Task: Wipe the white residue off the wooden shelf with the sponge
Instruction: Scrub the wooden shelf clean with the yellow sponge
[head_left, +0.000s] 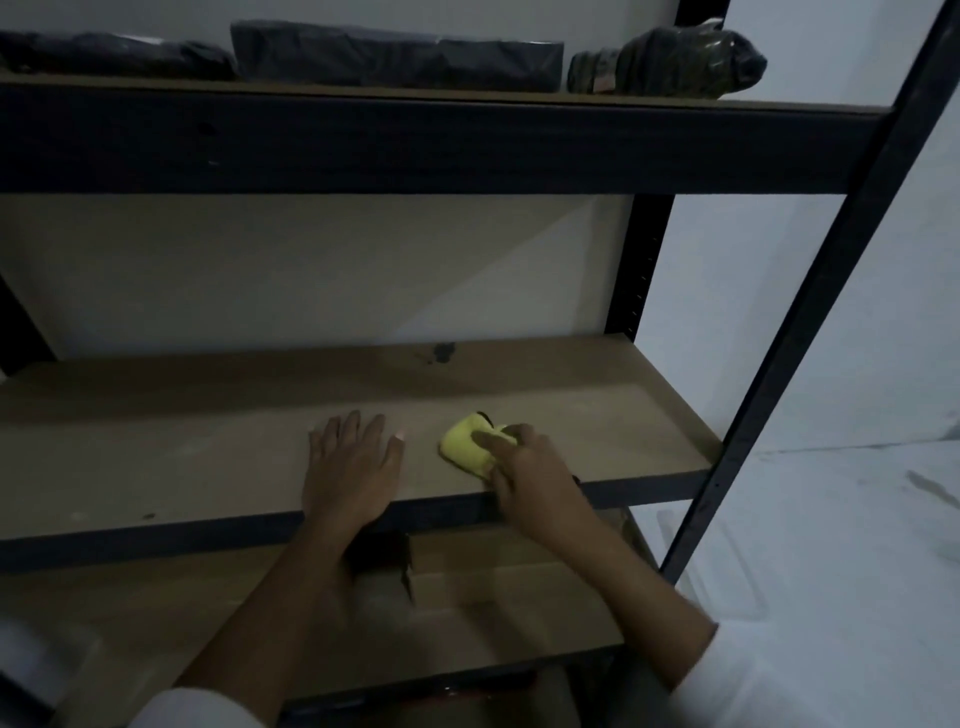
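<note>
A yellow sponge lies pressed on the middle wooden shelf, right of centre near the front edge. My right hand grips it from the near side, fingers curled over its top. My left hand rests flat on the shelf just left of the sponge, fingers spread, holding nothing. Faint pale smudges show on the board to the left; the light is dim, so the residue is hard to make out.
A dark stain marks the shelf's back edge. The upper shelf carries dark wrapped bundles. A black metal upright stands at the right. A lower wooden shelf holds a small dark object.
</note>
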